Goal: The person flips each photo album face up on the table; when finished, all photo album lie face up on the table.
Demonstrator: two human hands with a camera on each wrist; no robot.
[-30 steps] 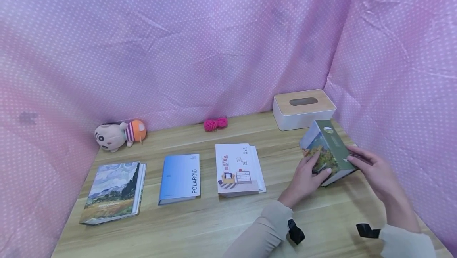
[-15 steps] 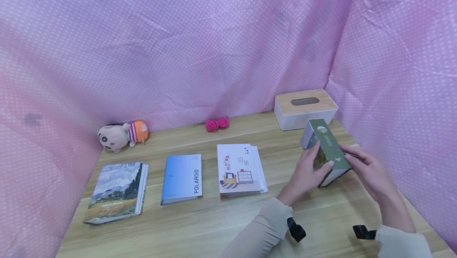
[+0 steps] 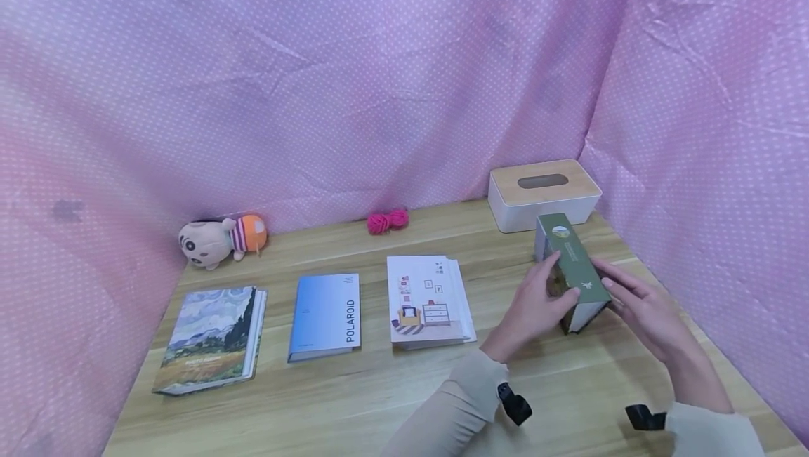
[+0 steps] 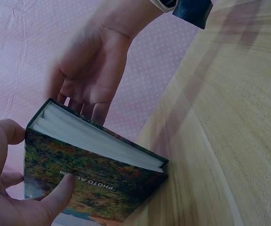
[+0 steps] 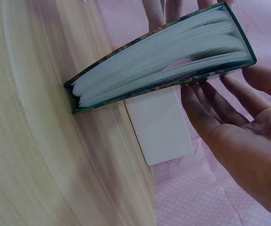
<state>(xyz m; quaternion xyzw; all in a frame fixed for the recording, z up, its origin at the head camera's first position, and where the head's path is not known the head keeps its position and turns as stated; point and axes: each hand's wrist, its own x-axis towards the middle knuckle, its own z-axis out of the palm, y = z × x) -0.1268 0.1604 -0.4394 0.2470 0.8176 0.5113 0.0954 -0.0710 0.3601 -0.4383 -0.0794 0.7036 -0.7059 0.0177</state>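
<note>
A thick photo album [image 3: 569, 260] stands on edge at the right of the table, its green spine facing up. My left hand [image 3: 534, 306] holds its left side, with fingers [image 4: 60, 195] on the painted cover and at the spine edge. On the other side my right hand [image 3: 645, 313] holds the back cover and spine corner, seen in the right wrist view with fingers [image 5: 199, 106] against the board. White pages fan slightly between the covers. The album's lower edge appears to touch the wood.
Three more albums lie flat: a landscape one [image 3: 208, 341], a blue Polaroid one [image 3: 324, 316] and a white illustrated one [image 3: 426, 302]. Behind them are a plush toy [image 3: 221, 241], pink yarn [image 3: 387, 222] and a tissue box [image 3: 545, 194]. A pink dotted curtain [image 3: 379, 92] borders the table.
The photo album has turned from tilted, with its painted cover showing, to upright with the spine on top. Both hands have shifted slightly left with it.
</note>
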